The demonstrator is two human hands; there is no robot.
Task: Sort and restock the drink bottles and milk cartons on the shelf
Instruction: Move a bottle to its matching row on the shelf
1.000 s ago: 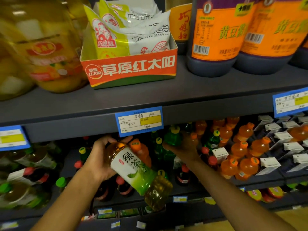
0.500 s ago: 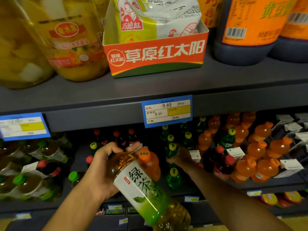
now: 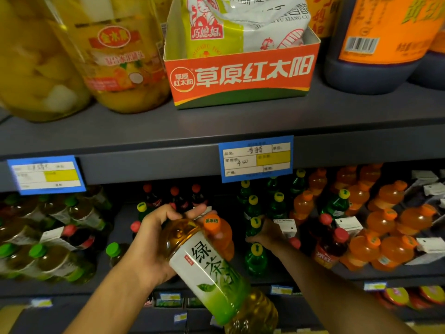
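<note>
My left hand [image 3: 154, 239] is gripping the green tea bottle [image 3: 212, 268], fingers [image 3: 173, 213] curled round its neck, tilted before the lower shelf [image 3: 361, 273]. My right hand [image 3: 267, 233] is reaching among green bottles [image 3: 255, 259]; it seems to be holding one [image 3: 252, 225], fingers hidden.

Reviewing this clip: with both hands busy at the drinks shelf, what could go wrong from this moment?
1. The left hand grips the green tea bottle near its top, tilted, with an orange bottle pinched alongside; either might slip.
2. The right hand reaches among tightly packed green bottles; pulling one could topple neighbours.
3. Loose white cartons lie among the orange drinks and may be knocked off.
</note>
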